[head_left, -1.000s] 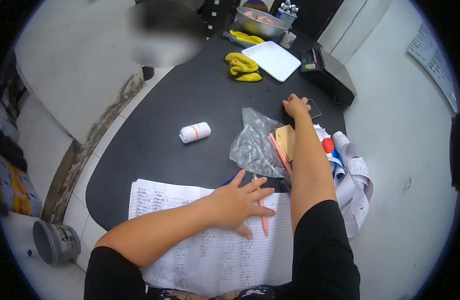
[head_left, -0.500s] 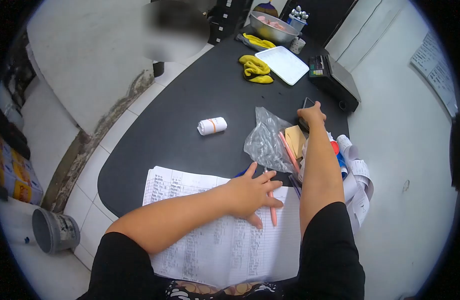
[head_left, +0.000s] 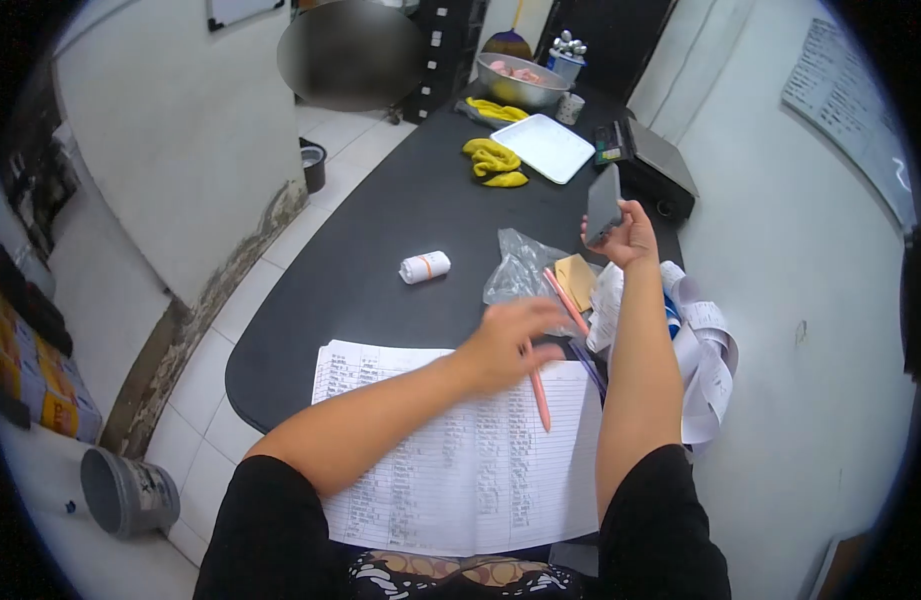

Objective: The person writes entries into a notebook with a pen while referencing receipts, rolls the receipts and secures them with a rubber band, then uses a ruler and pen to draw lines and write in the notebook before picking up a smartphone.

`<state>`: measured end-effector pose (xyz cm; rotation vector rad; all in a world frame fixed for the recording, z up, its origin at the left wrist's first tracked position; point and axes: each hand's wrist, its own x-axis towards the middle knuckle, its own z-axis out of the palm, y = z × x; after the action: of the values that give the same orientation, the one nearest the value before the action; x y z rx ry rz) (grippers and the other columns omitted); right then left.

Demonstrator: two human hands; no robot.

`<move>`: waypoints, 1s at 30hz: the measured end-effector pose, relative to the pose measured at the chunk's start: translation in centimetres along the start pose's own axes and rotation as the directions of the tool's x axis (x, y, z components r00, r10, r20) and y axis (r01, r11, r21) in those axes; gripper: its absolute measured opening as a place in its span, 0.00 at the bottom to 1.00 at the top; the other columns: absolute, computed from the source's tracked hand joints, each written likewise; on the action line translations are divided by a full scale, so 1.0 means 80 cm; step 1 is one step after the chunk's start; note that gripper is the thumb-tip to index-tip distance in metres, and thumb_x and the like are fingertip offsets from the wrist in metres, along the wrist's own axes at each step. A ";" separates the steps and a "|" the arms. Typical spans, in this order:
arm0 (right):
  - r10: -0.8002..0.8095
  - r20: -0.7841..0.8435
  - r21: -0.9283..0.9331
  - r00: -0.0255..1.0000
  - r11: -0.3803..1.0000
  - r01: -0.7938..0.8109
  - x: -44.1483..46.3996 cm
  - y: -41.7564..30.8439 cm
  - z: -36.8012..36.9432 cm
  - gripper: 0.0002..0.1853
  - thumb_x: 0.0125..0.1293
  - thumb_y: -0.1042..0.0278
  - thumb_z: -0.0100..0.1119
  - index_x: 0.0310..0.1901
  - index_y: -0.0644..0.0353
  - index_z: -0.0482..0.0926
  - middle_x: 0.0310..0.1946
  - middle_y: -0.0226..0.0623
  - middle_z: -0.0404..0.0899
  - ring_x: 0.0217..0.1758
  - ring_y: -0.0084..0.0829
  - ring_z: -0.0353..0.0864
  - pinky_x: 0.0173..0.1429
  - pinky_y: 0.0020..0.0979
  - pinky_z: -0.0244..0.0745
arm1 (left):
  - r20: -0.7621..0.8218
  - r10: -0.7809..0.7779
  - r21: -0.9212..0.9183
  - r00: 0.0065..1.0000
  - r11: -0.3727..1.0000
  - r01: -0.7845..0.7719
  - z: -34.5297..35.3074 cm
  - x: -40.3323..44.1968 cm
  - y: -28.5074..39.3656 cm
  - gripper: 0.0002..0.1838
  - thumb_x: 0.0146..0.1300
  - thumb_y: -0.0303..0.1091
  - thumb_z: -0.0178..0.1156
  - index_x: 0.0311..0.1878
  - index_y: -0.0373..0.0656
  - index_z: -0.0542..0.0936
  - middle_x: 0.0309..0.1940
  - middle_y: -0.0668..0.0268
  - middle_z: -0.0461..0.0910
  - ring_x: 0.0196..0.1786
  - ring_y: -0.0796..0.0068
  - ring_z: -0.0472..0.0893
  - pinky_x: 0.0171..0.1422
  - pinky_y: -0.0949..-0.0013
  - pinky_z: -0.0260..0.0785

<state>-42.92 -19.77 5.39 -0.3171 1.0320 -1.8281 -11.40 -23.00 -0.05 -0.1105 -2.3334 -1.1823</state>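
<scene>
My right hand [head_left: 632,236] grips a grey smartphone [head_left: 604,203], held up on edge above the far right side of the table. Motion blurs my left hand [head_left: 508,345], which hovers over the top of an open notebook [head_left: 430,480] with its fingers apart. Below those fingers a pink pen [head_left: 540,398] lies on the ruled page, its upper end partly hidden by the hand. Handwritten columns fill much of both pages. Beyond the notebook are a clear plastic bag [head_left: 520,262], another pink pen [head_left: 565,300] and tan paper pieces [head_left: 576,280].
A rolled paper bundle [head_left: 424,267] with an orange band sits on the dark table [head_left: 360,250]. Curled receipt paper [head_left: 715,370] hangs at the right edge. Farther back are a white tray [head_left: 545,148], yellow cloths [head_left: 495,162], a scale [head_left: 655,165] and a metal bowl [head_left: 520,85].
My right hand has lifted the smartphone off the table and tilted it upright. My left hand has risen from the notebook and pen, and moved slightly away from me. The view has shifted a little.
</scene>
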 end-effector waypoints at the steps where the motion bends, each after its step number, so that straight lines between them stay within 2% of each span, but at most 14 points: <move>1: -0.063 0.080 -0.055 0.995 0.996 0.068 -0.020 0.006 0.013 0.39 0.51 0.64 0.61 0.66 0.39 0.56 0.48 0.49 0.67 0.45 0.46 0.71 0.51 0.57 0.65 | -0.106 -0.045 -0.139 0.993 0.990 0.030 -0.002 0.004 -0.010 0.26 0.59 0.40 0.62 0.61 0.50 0.71 0.65 0.61 0.63 0.67 0.64 0.64 0.67 0.52 0.60; 3: -0.163 0.178 -0.169 0.970 0.967 0.193 -0.054 0.024 0.033 0.42 0.52 0.65 0.61 0.68 0.36 0.52 0.48 0.48 0.68 0.43 0.45 0.72 0.49 0.58 0.66 | -0.204 -0.226 -0.432 0.953 0.894 0.120 0.001 0.010 -0.026 0.25 0.68 0.40 0.53 0.67 0.49 0.65 0.67 0.64 0.60 0.64 0.69 0.66 0.61 0.66 0.67; 5: -0.236 0.223 -0.286 0.946 0.912 0.295 -0.084 0.049 0.051 0.45 0.53 0.66 0.61 0.70 0.36 0.48 0.48 0.47 0.68 0.42 0.44 0.73 0.47 0.58 0.67 | -0.173 -0.315 -0.602 0.933 0.784 0.153 -0.008 0.012 -0.012 0.26 0.71 0.43 0.48 0.69 0.48 0.60 0.69 0.66 0.57 0.65 0.70 0.65 0.60 0.65 0.67; 6: -0.218 0.244 -0.308 0.945 0.906 0.289 -0.102 0.062 0.058 0.48 0.49 0.73 0.62 0.71 0.36 0.48 0.50 0.47 0.68 0.41 0.39 0.75 0.42 0.50 0.73 | -0.153 -0.360 -0.678 0.920 0.715 0.167 -0.009 0.012 -0.005 0.27 0.73 0.45 0.45 0.71 0.48 0.58 0.70 0.67 0.56 0.65 0.70 0.64 0.60 0.65 0.68; 7: -0.239 0.204 -0.419 0.950 0.855 0.305 -0.126 0.079 0.077 0.50 0.47 0.76 0.62 0.71 0.38 0.49 0.51 0.46 0.67 0.43 0.37 0.75 0.41 0.44 0.75 | -0.080 -0.354 -0.725 0.932 0.663 0.190 -0.006 0.010 -0.005 0.30 0.73 0.50 0.40 0.74 0.53 0.48 0.71 0.67 0.53 0.66 0.67 0.63 0.58 0.61 0.69; 8: -0.262 0.163 -0.526 0.951 0.793 0.309 -0.148 0.096 0.096 0.51 0.44 0.80 0.61 0.71 0.40 0.49 0.51 0.46 0.67 0.45 0.35 0.75 0.40 0.38 0.76 | -0.021 -0.349 -0.798 0.937 0.570 0.195 -0.004 0.008 0.004 0.31 0.73 0.51 0.39 0.74 0.55 0.47 0.71 0.67 0.52 0.66 0.66 0.63 0.58 0.59 0.69; 10: -0.235 0.283 -0.594 0.930 0.718 0.363 -0.175 0.123 0.109 0.52 0.41 0.82 0.61 0.71 0.47 0.49 0.52 0.45 0.67 0.47 0.33 0.76 0.42 0.30 0.77 | 0.093 -0.320 -0.909 0.943 0.359 0.211 -0.003 0.005 0.026 0.31 0.73 0.53 0.37 0.75 0.59 0.43 0.72 0.66 0.51 0.67 0.65 0.62 0.57 0.56 0.70; 11: -0.284 0.311 -0.677 0.907 0.603 0.421 -0.183 0.131 0.114 0.51 0.39 0.77 0.63 0.70 0.51 0.52 0.53 0.47 0.67 0.52 0.38 0.74 0.49 0.35 0.75 | 0.100 -0.328 -0.907 0.939 0.357 0.222 -0.004 0.004 0.029 0.30 0.73 0.53 0.34 0.75 0.63 0.40 0.71 0.65 0.52 0.67 0.63 0.63 0.56 0.51 0.70; 14: -0.450 0.369 -0.805 0.814 0.282 0.521 -0.179 0.153 0.101 0.50 0.36 0.72 0.66 0.68 0.51 0.57 0.52 0.49 0.67 0.56 0.45 0.71 0.56 0.40 0.71 | 0.154 -0.296 -0.937 0.943 0.259 0.234 -0.011 0.002 0.036 0.28 0.74 0.50 0.32 0.74 0.64 0.43 0.70 0.64 0.55 0.65 0.63 0.66 0.56 0.48 0.71; 15: -0.493 0.395 -0.787 0.775 0.253 0.563 -0.177 0.157 0.101 0.50 0.33 0.68 0.68 0.66 0.51 0.60 0.52 0.50 0.67 0.58 0.48 0.68 0.61 0.43 0.66 | 0.120 -0.298 -0.948 0.947 0.250 0.199 -0.008 0.003 0.033 0.27 0.74 0.49 0.32 0.74 0.64 0.44 0.69 0.64 0.56 0.65 0.63 0.66 0.56 0.48 0.71; 18: -0.572 0.466 -0.841 0.675 -0.051 0.538 -0.189 0.161 0.122 0.51 0.34 0.67 0.69 0.67 0.51 0.59 0.53 0.49 0.66 0.58 0.48 0.68 0.61 0.42 0.66 | 0.056 -0.307 -0.969 0.950 0.211 0.126 -0.003 0.003 0.021 0.25 0.75 0.47 0.32 0.73 0.64 0.46 0.68 0.64 0.59 0.65 0.62 0.67 0.57 0.47 0.72; 22: -0.514 0.437 -0.765 0.739 0.221 0.605 -0.189 0.155 0.115 0.51 0.39 0.67 0.71 0.69 0.52 0.56 0.59 0.49 0.64 0.61 0.46 0.67 0.63 0.42 0.65 | 0.071 -0.297 -0.977 0.952 0.170 0.127 -0.025 0.002 0.020 0.24 0.75 0.45 0.32 0.72 0.65 0.49 0.66 0.65 0.63 0.63 0.63 0.71 0.53 0.50 0.76; 25: -0.484 0.292 -0.596 0.825 0.582 0.552 -0.199 0.151 0.112 0.47 0.49 0.69 0.68 0.70 0.57 0.53 0.62 0.47 0.63 0.62 0.41 0.66 0.63 0.40 0.65 | 0.090 -0.313 -0.976 0.945 0.161 0.147 -0.026 0.002 0.012 0.24 0.75 0.45 0.33 0.72 0.66 0.49 0.64 0.64 0.65 0.59 0.62 0.75 0.50 0.50 0.78; 30: -0.455 0.281 -0.416 0.845 0.736 0.535 -0.198 0.161 0.083 0.42 0.56 0.72 0.61 0.70 0.69 0.50 0.62 0.47 0.63 0.62 0.36 0.66 0.64 0.35 0.63 | 0.134 -0.331 -0.963 0.934 0.181 0.202 -0.022 0.000 -0.002 0.24 0.75 0.45 0.34 0.72 0.65 0.49 0.63 0.64 0.66 0.57 0.61 0.77 0.49 0.50 0.78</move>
<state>-23.09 -11.90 2.97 -1.1279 1.3745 -1.9355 -10.73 -24.43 0.71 -0.0525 -1.1102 -2.6304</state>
